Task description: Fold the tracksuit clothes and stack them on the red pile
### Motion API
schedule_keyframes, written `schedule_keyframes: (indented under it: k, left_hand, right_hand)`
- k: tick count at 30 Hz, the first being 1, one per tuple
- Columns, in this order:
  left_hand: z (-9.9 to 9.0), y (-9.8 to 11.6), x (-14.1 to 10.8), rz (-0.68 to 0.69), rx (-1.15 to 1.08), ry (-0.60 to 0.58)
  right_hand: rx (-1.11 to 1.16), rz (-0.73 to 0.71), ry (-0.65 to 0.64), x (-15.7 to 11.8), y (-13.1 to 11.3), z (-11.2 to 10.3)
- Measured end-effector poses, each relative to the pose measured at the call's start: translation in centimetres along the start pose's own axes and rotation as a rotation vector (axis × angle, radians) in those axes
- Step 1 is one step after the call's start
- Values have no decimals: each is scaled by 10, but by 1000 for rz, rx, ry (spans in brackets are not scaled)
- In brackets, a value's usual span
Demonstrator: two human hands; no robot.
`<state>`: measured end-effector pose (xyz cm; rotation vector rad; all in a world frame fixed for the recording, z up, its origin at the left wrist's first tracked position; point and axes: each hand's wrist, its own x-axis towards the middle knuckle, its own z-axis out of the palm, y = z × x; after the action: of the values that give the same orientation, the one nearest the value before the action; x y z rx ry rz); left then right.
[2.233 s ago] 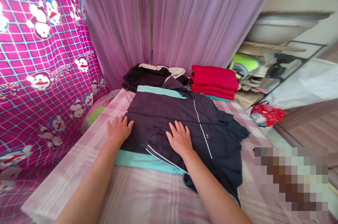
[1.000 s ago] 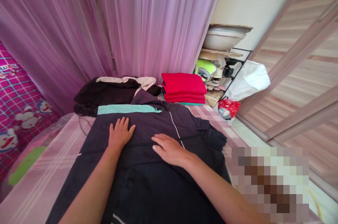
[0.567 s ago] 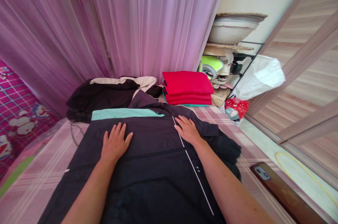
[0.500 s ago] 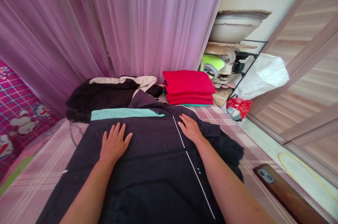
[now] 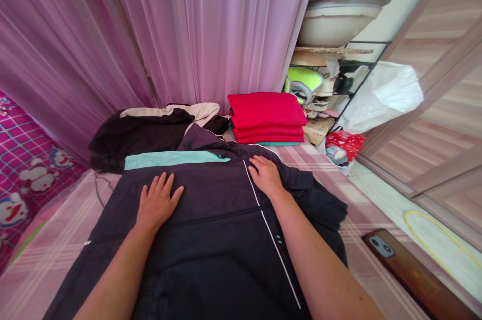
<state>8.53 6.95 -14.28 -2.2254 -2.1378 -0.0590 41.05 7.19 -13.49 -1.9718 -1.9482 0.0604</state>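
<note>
A dark navy garment with a light teal strip along its far edge and a white piped line lies spread on the plaid bed cover. My left hand rests flat on its upper left part, fingers spread, just below the teal strip. On the right, my right hand lies palm down on the cloth beside the white line, fingers apart. Neither hand grips anything. Beyond the hands, a dark bunched part of the garment reaches toward the red stack.
A folded red stack and a black-and-white garment lie at the back by the purple curtain. A brown-cased phone lies at the right. A rack with a basin stands behind, near a white bag.
The view has shifted slightly, so most things appear a little further left. Both hands remain flat on the garment in nearly the same places.
</note>
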Motion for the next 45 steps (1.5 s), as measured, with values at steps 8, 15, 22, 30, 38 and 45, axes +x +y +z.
schedule_keyframes:
  k: [8, 15, 22, 30, 38, 45]
  left_hand:
    - [0, -1, 2, 9, 10, -6]
    - [-4, 1, 1, 1, -11, -18]
    - [1, -1, 2, 6, -6, 14]
    - [-1, 1, 2, -12, -2, 0]
    - [-4, 3, -2, -14, -7, -28]
    - [-2, 5, -3, -11, -19, 12]
  right_hand:
    - [20, -235, -194, -15, -35, 3]
    - [376, -60, 106, 2, 26, 22]
    - [1298, 397, 456, 23, 73, 30]
    - [562, 22, 197, 8, 29, 22]
    - [-97, 136, -23, -5, 19, 7]
    - [-59, -92, -79, -4, -15, 3]
